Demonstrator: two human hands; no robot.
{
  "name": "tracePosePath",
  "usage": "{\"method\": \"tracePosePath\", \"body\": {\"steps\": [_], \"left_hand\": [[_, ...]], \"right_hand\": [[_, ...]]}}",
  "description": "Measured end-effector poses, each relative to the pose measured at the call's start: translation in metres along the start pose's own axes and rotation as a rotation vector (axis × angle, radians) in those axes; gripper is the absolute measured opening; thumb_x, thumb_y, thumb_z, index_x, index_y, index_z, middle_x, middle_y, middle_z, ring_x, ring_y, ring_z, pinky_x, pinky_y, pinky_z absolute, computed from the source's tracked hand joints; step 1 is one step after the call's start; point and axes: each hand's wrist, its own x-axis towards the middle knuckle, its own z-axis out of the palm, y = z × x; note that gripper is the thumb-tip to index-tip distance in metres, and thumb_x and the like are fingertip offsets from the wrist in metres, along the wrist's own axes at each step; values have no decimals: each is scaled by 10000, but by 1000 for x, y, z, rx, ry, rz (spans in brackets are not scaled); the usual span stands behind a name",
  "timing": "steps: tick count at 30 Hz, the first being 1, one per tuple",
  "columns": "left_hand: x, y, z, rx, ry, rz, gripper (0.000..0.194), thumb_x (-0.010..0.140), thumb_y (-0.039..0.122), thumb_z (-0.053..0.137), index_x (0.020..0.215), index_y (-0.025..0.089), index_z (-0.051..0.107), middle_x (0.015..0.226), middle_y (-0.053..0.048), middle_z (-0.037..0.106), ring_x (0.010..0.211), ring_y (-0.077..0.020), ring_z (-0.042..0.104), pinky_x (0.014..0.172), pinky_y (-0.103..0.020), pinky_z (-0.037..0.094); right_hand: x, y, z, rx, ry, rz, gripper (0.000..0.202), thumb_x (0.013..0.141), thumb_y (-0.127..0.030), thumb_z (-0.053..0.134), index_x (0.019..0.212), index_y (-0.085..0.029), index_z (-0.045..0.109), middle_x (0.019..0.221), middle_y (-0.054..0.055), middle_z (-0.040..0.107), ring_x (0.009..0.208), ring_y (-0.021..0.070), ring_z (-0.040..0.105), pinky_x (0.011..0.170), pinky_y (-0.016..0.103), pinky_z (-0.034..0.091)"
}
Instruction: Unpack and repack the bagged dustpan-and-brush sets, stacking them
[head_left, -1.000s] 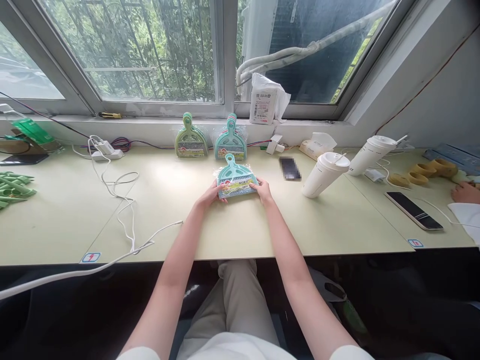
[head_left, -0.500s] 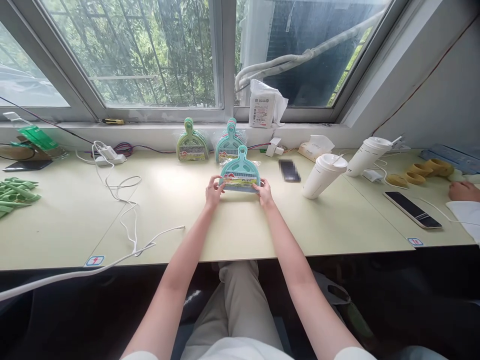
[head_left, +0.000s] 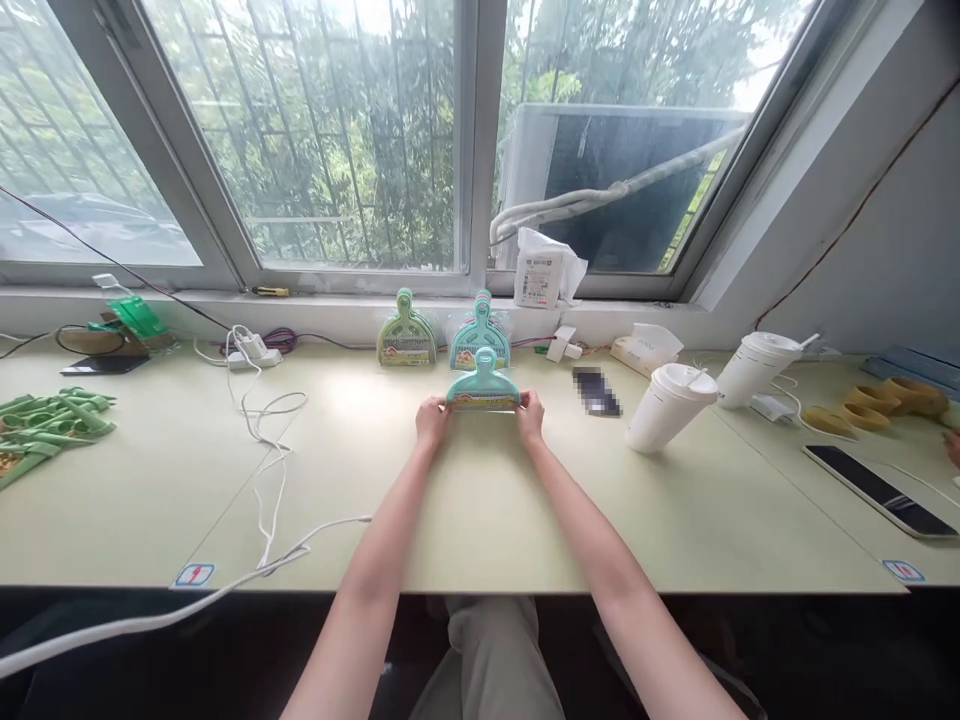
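A teal dustpan set (head_left: 484,385) in clear wrapping, with a printed label along its lower part, is held between my two hands over the table. My left hand (head_left: 433,420) grips its left lower corner with closed fingers. At the opposite corner, my right hand (head_left: 530,415) pinches the edge. The handle points away from me, and the set looks tipped. Right behind it stands a stack of teal and pink dustpan sets (head_left: 480,335), partly covered by the held one. To the left of that stack leans a green dustpan set (head_left: 406,335) against the sill wall.
White cups (head_left: 671,410) and a blurred phone (head_left: 597,391) stand or lie to the right. Tissue packs (head_left: 646,344) sit farther back. A white cable (head_left: 277,440) winds across the left side beside green strips (head_left: 56,425). Another person's hand (head_left: 952,447) shows at the right edge.
The view has tilted upward, so the table sits lower in the picture. The held dustpan set now looks flatter, its label foreshortened. Both hands keep hold of it. The other person's hand has mostly left view.
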Motion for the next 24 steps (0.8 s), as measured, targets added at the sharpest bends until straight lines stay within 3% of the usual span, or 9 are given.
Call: {"method": "tracePosePath", "body": {"steps": [5, 10, 13, 15, 21, 24], "left_hand": [[47, -15, 2, -29, 20, 10, 126, 762, 275, 601, 687, 220, 686, 761, -88, 640, 838, -256, 580, 859, -381, 395], [99, -25, 30, -69, 54, -29, 67, 760, 220, 618, 796, 178, 656, 718, -61, 650, 766, -198, 602, 797, -326, 432], [129, -30, 46, -161, 110, -101, 294, 738, 185, 651, 1023, 158, 584, 714, -36, 652, 673, -157, 610, 713, -280, 460], [142, -33, 53, -202, 148, -140, 366, 728, 186, 668, 1072, 162, 546, 734, -36, 650, 639, -149, 609, 668, -270, 471], [151, -36, 61, -137, 107, -49, 177, 782, 241, 621, 941, 168, 590, 880, -79, 637, 747, -170, 613, 696, -305, 494], [145, -33, 60, 1, 104, -21, 196, 822, 249, 575, 998, 164, 570, 979, -101, 610, 857, -193, 608, 759, -331, 483]], "right_hand": [[37, 13, 41, -58, 86, -133, 123, 660, -156, 550, 756, -227, 523, 771, -5, 596, 757, 173, 551, 762, 289, 417], [85, 32, 66, -264, 180, -194, 175, 711, -130, 487, 863, -191, 548, 1011, 86, 544, 851, 190, 550, 782, 301, 411], [107, 42, 77, -415, 227, -193, 238, 753, -138, 460, 973, -182, 538, 1054, 112, 547, 934, 231, 546, 735, 306, 399], [116, 46, 82, -476, 270, -202, 300, 766, -145, 459, 1062, -177, 497, 1036, 110, 567, 977, 252, 537, 724, 312, 385], [120, 49, 84, -535, 290, -168, 250, 803, -164, 436, 1049, -189, 474, 998, 95, 600, 973, 248, 544, 747, 324, 360], [116, 46, 85, -582, 282, -171, 228, 825, -183, 417, 1044, -185, 481, 1039, 119, 589, 1005, 257, 526, 766, 337, 359]]}}
